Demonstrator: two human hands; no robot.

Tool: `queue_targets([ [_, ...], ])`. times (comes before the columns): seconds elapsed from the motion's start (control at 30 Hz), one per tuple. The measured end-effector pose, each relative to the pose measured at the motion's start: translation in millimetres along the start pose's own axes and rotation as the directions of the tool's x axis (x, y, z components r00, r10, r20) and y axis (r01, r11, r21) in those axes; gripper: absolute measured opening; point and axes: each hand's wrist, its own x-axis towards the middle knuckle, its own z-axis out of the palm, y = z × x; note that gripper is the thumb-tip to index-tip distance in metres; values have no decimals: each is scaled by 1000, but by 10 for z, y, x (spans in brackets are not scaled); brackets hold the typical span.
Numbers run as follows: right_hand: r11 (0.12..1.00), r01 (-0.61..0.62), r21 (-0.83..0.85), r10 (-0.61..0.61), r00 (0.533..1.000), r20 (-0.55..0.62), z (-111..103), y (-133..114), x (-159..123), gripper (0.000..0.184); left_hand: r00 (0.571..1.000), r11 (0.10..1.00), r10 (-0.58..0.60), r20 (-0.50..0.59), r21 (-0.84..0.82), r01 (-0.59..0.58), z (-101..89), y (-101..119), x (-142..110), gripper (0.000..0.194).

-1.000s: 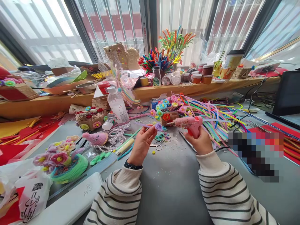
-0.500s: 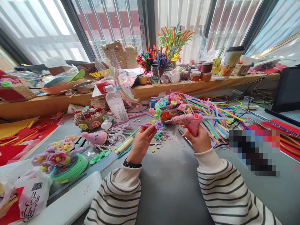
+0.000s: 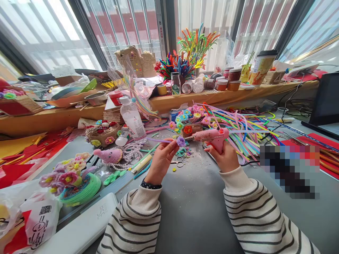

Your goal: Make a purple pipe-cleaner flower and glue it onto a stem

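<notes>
My left hand (image 3: 163, 158) pinches a purple pipe-cleaner flower (image 3: 181, 141), whose lilac stem sticks out to the left past my fingers. In my right hand (image 3: 226, 158) is a pink hot glue gun (image 3: 212, 135), gripped by its handle with a glue stick out of its back. The nozzle points left and is at or very close to the flower; whether it touches I cannot tell. Behind the two stands a small woven basket (image 3: 194, 129) of pipe-cleaner flowers. Small scissors (image 3: 179, 162) lie just right of my left hand.
A bundle of coloured pipe cleaners (image 3: 246, 130) spreads at the back right. A clear bottle (image 3: 132, 120), a pink knitted cone (image 3: 108, 155) and pearl strings are to the left. A green flower pot (image 3: 82, 190) and a white power bank (image 3: 79, 225) lie nearer.
The gap between the glue gun's nozzle and the purple flower has closed. My left hand has moved slightly right; both hands keep their holds.
</notes>
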Motion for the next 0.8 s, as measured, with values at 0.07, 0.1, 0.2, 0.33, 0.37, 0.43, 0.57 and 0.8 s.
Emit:
queue_targets([
  [0.07,1000,-15,4,15,1000,26,-9,-17,1,33,1000,1000,-2,-4,-4,2,3,0,0,15],
  [0.1,1000,-19,6,19,999,43,-14,-25,2,34,1000,1000,-4,-6,-4,4,6,1,-1,15],
  [0.2,1000,-12,7,11,998,54,-25,-38,7,33,1000,1000,-10,-15,1,10,13,6,-6,15],
  [0.33,1000,-13,23,12,998,60,-20,-57,2,31,999,1000,-20,-24,6,20,10,13,-10,13],
  [0.37,1000,-18,12,17,999,45,-17,-68,-2,31,999,1000,-21,-25,4,21,9,14,-10,13],
  [0.43,997,-46,-68,45,999,-14,-12,-97,-13,30,999,1000,-19,-26,-1,19,9,15,-11,13],
  [0.57,970,-133,-205,110,986,-122,-8,-153,-29,29,1000,1000,-14,-8,-1,14,16,8,-10,13],
  [0.8,966,-194,-168,167,972,-166,-5,-183,-30,43,1000,1000,-24,-2,7,24,15,-13,-6,13],
])
